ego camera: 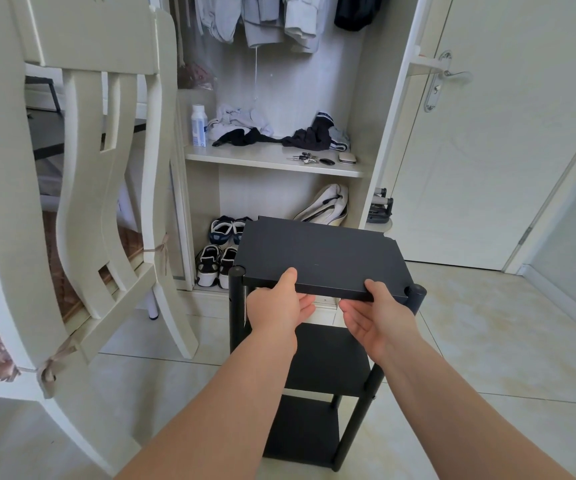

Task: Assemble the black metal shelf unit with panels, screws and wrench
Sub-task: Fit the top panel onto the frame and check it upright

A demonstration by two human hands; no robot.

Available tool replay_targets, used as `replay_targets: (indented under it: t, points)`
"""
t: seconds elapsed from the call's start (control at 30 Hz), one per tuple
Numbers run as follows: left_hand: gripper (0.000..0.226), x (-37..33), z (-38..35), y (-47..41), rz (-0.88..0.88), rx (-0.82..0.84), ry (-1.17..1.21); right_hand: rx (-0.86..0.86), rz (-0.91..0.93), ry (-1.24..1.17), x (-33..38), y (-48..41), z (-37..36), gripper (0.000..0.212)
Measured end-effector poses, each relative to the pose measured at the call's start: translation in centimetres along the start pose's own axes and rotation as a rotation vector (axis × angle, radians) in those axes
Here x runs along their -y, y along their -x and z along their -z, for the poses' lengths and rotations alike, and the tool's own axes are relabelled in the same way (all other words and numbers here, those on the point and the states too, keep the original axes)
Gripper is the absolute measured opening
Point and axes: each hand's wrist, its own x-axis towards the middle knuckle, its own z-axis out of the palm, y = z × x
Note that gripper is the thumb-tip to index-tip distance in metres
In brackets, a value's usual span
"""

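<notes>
Black metal fills my view: the top panel point(317, 258) lies level at the head of the shelf unit point(328, 355), which stands on the tiled floor point(470, 341) before an open wardrobe point(279, 166). Both forearms reach forward. The left hand point(276, 306) and right hand point(380, 320), set apart, each pinch the panel's near edge, thumb on top, fingers curled beneath. The panel appears to sit between the front posts point(236, 317); I cannot tell whether it is seated.
</notes>
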Motion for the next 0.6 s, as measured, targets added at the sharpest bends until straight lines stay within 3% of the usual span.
replay_targets:
  t: [0.27,0.33,0.4,0.5,0.6]
  points:
    - [0.018,-0.1,0.3,0.6,-0.002,0.023,-0.008,0.033,0.008,0.053,0.3,0.5,0.5,0.032]
    - [0.017,-0.3,0.4,1.0,0.01,0.052,0.008,0.086,-0.009,0.179,1.0,0.8,1.1,0.045]
    - [0.019,-0.3,0.4,1.3,0.026,0.069,0.012,0.099,0.026,0.478,1.9,1.6,2.0,0.06]
    - [0.017,-0.3,0.3,1.3,0.039,0.091,0.004,-0.051,0.405,0.922,3.5,2.0,2.8,0.047]
    - [0.014,0.0,0.1,1.3,0.047,0.114,-0.009,-0.274,0.8,0.927,4.6,1.3,3.3,0.026]
